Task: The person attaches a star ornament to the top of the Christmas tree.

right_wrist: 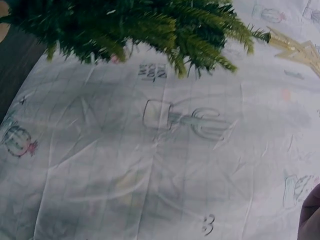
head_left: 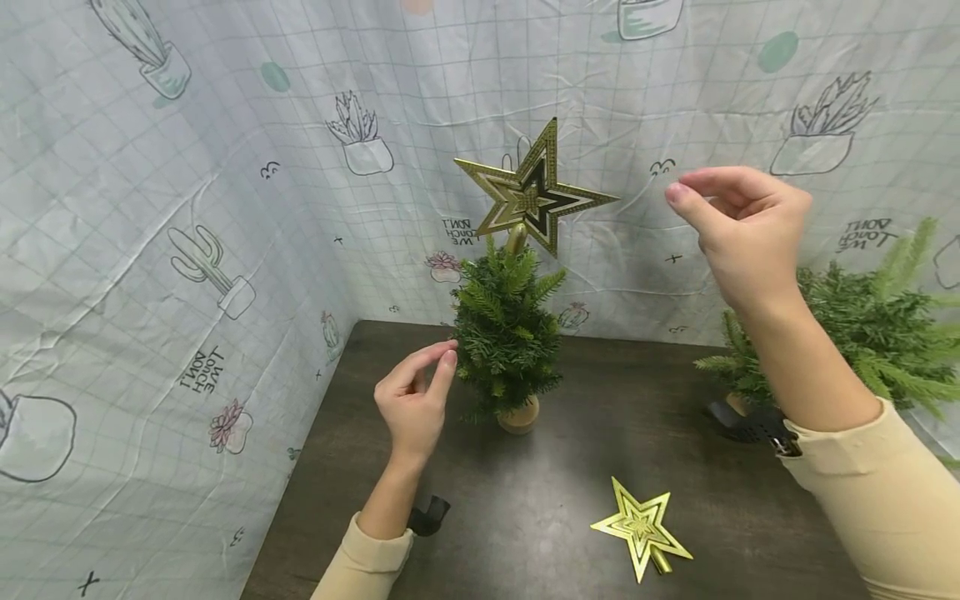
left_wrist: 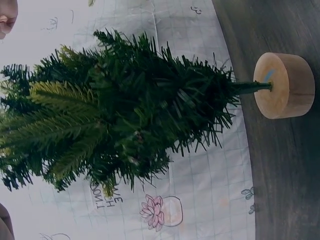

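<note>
A small artificial Christmas tree (head_left: 510, 325) stands upright on a round wooden base (head_left: 519, 417), with a large gold star topper (head_left: 536, 192) on its tip, leaning slightly. Beside the tree's left side is my left hand (head_left: 411, 404), thumb and fingertips slightly apart near the branches; whether they touch is unclear. In the left wrist view the tree's branches (left_wrist: 125, 115) fill the middle, between the fingers at the edge. My right hand (head_left: 750, 229) is raised to the right of the star, apart from it, fingers bent toward the thumb and holding nothing.
A second, smaller gold star topper (head_left: 640, 525) lies on the dark table (head_left: 525, 500) near the front. Another green tree (head_left: 862, 325) stands at the right, partly behind my right forearm. A cactus-printed cloth (head_left: 225, 167) hangs behind and to the left.
</note>
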Action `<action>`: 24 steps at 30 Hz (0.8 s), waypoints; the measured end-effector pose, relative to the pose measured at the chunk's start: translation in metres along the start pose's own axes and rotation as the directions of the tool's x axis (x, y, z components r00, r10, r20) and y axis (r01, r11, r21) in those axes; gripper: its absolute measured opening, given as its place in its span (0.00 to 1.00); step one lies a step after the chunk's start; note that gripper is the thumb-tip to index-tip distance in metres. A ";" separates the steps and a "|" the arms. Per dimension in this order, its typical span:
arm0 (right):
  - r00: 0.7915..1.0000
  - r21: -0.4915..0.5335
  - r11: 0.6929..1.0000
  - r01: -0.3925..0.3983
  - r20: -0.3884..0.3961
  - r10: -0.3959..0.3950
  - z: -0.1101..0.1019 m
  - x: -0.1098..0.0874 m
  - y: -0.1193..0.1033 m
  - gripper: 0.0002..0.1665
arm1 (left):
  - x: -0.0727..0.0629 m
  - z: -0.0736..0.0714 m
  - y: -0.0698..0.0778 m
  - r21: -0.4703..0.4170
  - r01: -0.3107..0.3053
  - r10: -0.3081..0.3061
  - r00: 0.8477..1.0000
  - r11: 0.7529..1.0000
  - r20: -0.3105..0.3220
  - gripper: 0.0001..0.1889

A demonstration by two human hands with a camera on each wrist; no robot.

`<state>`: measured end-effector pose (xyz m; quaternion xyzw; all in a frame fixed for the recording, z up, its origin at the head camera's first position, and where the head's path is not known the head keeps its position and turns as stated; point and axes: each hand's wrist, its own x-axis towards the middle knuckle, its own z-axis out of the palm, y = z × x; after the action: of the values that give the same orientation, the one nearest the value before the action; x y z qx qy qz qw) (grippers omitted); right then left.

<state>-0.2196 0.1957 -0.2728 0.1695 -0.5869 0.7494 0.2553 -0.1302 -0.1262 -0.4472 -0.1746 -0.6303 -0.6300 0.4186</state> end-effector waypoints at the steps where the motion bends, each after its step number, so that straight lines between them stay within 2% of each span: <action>1: 1.000 -0.010 1.000 -0.004 0.000 0.004 -0.004 -0.001 0.001 0.14 | -0.001 0.001 0.001 -0.008 -0.006 0.006 1.000 1.000 0.008 0.07; 8: 0.999 -0.106 0.994 -0.032 -0.017 0.030 -0.030 -0.002 0.002 0.14 | -0.009 0.012 0.006 -0.042 -0.034 0.036 0.998 0.999 0.058 0.07; 17: 0.997 -0.260 0.962 -0.077 -0.033 0.071 -0.063 0.001 0.000 0.15 | -0.018 0.024 0.010 -0.093 -0.104 0.113 0.990 0.990 0.090 0.07; 21: 0.992 -0.323 0.938 -0.127 -0.061 0.114 -0.079 0.000 -0.002 0.16 | -0.022 0.030 0.010 -0.116 -0.105 0.119 0.985 0.988 0.122 0.07; 24: 0.987 -0.404 0.901 -0.159 -0.068 0.144 -0.090 0.000 -0.003 0.16 | -0.028 0.036 0.009 -0.138 -0.094 0.116 0.981 0.986 0.155 0.07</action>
<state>-0.2138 0.2830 -0.2936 0.0525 -0.7371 0.6308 0.2367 -0.1177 -0.0827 -0.4573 -0.2855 -0.6098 -0.6305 0.3862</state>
